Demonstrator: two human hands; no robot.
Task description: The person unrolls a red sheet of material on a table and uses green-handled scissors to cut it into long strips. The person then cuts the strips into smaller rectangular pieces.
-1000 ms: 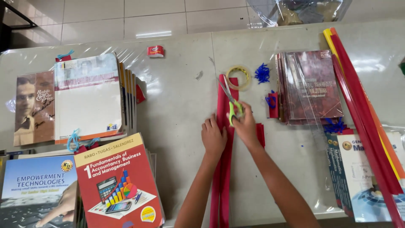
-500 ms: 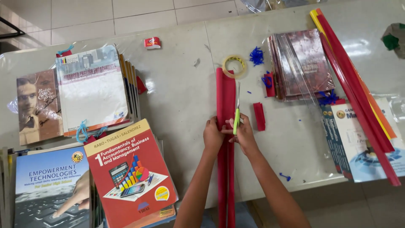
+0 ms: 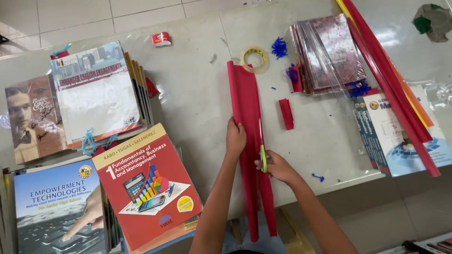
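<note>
Right hand point(image 3: 278, 167) grips green-handled scissors point(image 3: 262, 146) cutting along a long folded red paper strip point(image 3: 248, 141) that the flat left hand point(image 3: 235, 137) pins to the table point(image 3: 197, 94), with tape roll point(image 3: 254, 59) and red scrap point(image 3: 286, 113) nearby.

right hand point(image 3: 278, 167) hides the green scissor handles point(image 3: 264, 164) | long red paper strip point(image 3: 249, 141) hangs past the grey table's edge point(image 3: 329, 186) | blue-covered book point(image 3: 56, 211) cut off at bottom left | crumpled green-grey scrap point(image 3: 435, 19) blurred, kind unclear
</note>
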